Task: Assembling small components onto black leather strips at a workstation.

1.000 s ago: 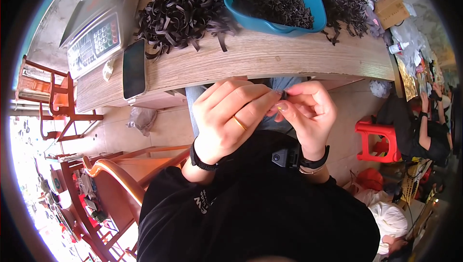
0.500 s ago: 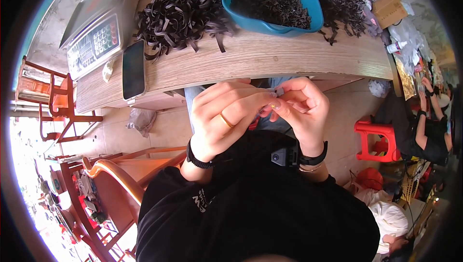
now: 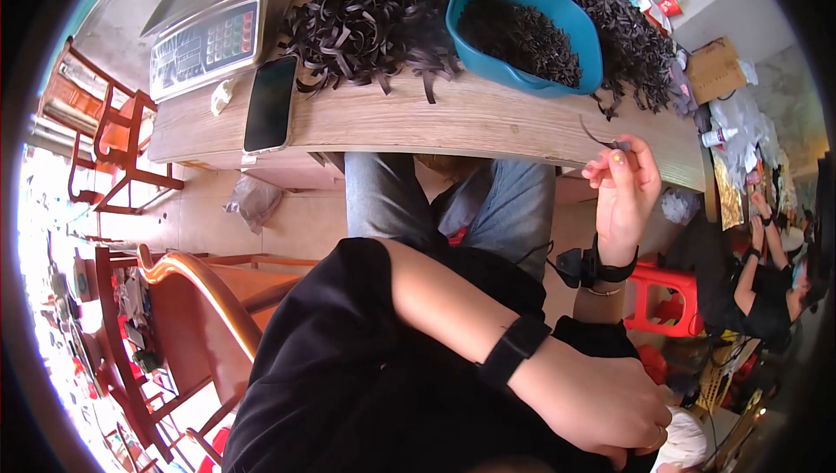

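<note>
A dark phone (image 3: 269, 104) lies flat near the table's front edge, its black screen blank. Just behind it stands a grey scale (image 3: 209, 27) with a keypad panel of coloured buttons. A brown cardboard box (image 3: 719, 69) sits far right.

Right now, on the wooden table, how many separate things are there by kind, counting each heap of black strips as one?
Heaps of black strips: 2, one left of the bowl, one right of it
Blue bowl: 1
Weighing scale: 1
Phone: 1
Total: 5
Apart from these, the right hand pinches one thin black strip at the table's edge.
</note>
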Tool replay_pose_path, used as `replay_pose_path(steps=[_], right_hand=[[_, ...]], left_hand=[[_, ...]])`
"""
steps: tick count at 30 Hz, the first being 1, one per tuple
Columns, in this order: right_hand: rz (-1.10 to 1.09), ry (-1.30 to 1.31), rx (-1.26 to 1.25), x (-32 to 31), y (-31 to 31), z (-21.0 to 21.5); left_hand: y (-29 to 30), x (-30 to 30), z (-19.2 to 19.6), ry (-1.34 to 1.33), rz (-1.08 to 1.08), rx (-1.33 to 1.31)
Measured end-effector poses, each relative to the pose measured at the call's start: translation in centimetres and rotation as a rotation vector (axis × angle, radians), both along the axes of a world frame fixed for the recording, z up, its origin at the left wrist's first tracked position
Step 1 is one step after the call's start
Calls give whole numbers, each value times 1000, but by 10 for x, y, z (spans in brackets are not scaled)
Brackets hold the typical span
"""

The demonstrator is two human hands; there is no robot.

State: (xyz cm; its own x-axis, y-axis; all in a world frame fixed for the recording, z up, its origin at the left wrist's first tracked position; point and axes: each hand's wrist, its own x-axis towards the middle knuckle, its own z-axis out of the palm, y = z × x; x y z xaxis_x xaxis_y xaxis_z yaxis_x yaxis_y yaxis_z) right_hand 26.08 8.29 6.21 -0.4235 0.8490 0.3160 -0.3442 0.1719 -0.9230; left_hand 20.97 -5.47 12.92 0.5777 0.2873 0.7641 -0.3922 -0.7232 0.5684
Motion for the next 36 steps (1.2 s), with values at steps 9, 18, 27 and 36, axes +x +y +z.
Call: replay_pose_path(steps=[9,18,27,36], right_hand=[[105,-82,66,10,5,1],[220,-133,-51,-18,-11,-16],[-104,-245,-115,-29,-47,-25],[183,110,6,-31,-57,-8]], left_hand=[[-8,7,27,-183,-84,-92],[-10,6,33,-118,-51,25],[29,-110,-12,-67,1025,379],[13,-143,-53,171,1373,220]])
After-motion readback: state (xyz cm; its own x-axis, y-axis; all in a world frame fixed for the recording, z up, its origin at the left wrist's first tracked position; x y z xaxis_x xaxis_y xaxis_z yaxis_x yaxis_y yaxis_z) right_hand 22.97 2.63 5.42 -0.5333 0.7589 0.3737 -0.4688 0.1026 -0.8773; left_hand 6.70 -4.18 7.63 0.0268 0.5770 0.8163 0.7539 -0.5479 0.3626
